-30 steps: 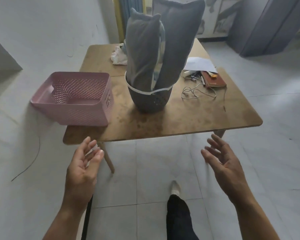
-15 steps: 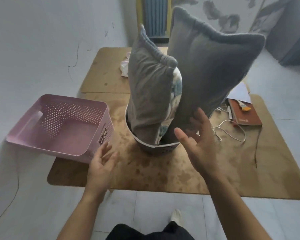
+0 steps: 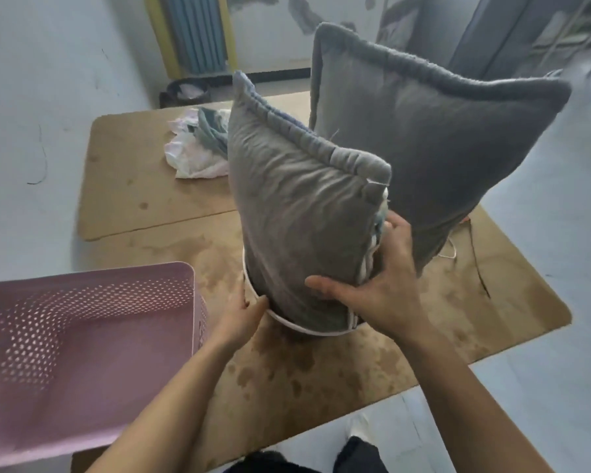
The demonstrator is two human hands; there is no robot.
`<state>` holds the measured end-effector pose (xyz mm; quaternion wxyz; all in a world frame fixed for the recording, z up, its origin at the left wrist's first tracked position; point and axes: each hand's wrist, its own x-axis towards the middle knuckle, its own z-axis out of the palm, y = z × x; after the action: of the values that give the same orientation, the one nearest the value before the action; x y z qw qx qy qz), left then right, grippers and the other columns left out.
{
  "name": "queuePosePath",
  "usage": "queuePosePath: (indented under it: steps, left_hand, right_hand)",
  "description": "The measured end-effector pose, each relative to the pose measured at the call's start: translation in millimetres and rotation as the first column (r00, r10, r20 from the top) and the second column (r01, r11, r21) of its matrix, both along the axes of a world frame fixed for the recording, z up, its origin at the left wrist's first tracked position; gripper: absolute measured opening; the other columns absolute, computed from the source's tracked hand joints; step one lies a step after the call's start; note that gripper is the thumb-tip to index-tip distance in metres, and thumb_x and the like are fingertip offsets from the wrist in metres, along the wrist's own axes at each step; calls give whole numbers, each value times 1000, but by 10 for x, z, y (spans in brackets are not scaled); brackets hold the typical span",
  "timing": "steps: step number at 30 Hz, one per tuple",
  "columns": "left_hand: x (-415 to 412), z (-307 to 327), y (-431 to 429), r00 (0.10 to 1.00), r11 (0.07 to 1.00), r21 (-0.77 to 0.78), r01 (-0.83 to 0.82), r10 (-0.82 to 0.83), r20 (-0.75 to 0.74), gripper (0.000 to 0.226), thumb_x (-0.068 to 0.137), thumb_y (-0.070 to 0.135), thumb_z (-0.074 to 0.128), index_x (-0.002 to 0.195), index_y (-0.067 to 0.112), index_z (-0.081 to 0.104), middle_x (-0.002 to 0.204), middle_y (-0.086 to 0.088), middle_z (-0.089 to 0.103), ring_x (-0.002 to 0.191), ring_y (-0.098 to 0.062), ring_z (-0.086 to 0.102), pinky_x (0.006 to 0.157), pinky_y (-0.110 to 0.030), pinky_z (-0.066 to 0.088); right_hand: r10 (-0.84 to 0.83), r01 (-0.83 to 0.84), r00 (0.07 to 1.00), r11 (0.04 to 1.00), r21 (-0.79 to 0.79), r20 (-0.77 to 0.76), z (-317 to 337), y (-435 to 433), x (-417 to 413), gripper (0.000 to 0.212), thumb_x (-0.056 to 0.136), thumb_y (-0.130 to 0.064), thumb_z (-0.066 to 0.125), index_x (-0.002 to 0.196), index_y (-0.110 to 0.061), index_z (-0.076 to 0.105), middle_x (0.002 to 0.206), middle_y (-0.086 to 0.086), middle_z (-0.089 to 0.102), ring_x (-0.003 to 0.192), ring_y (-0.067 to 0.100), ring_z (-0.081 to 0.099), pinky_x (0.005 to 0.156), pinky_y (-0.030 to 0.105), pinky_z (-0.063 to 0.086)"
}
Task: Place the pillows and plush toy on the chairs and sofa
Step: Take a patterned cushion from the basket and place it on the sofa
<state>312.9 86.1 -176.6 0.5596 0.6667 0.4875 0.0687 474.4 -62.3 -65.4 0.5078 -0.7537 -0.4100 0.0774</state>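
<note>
Progress: nothing placed yet, my read; no chair or sofa in view, all left to do. Surface (image 3: pixel 144 192) carries everything.

Count:
- 2 grey pillows: rear pillow (image 3: pixel 440 148), front pillow (image 3: pixel 297 216), both upright.
- 1 pink crate (image 3: pixel 82 336), just beside, left.
- 1 round bin (image 3: pixel 287 323), holding both pillows.

Your right grip (image 3: pixel 382 291) clamps front pillow's near edge, fingers in gap between pillows. Your left grip (image 3: pixel 239 315) on bin rim; pressing or clasping, cannot tell. Patterned piece (image 3: pixel 383 203) wedged between pillows: toy or third pillow, unclear.
</note>
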Motion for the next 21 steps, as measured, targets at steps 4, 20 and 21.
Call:
queuePosePath:
  steps: [4, 20, 21]
  left_hand:
    - [114, 17, -26, 999, 989, 139, 42, -42, -4, 56, 95, 3, 58, 149, 9, 43, 141, -8, 56, 129, -25, 52, 91, -6, 35]
    - [158, -2, 101, 999, 999, 34, -6, 7, -47, 51, 84, 37, 34, 129, 15, 30, 120, -17, 59, 110, -38, 57, 100, -52, 46]
    - [160, -8, 94, 999, 999, 39, -15, 17, -30, 52, 86, 36, 35, 133, 13, 31, 123, -16, 58, 113, -38, 56, 102, -51, 46]
  right_hand:
    - [96, -143, 915, 985, -94, -392, -142, 375, -96, 115, 51, -34, 101, 144, -40, 34, 142, -12, 53, 125, -15, 49, 102, 13, 46]
    - [96, 303, 606, 890, 341, -790, 165, 327, 233, 42, 78, 4, 77, 116, -13, 71, 118, 8, 75, 113, 25, 70, 97, 43, 55]
    - [93, 268, 639, 904, 334, -764, 188, 314, 224, 41, 79, 4, 78, 116, -13, 71, 118, 6, 76, 113, 24, 70, 96, 41, 55]
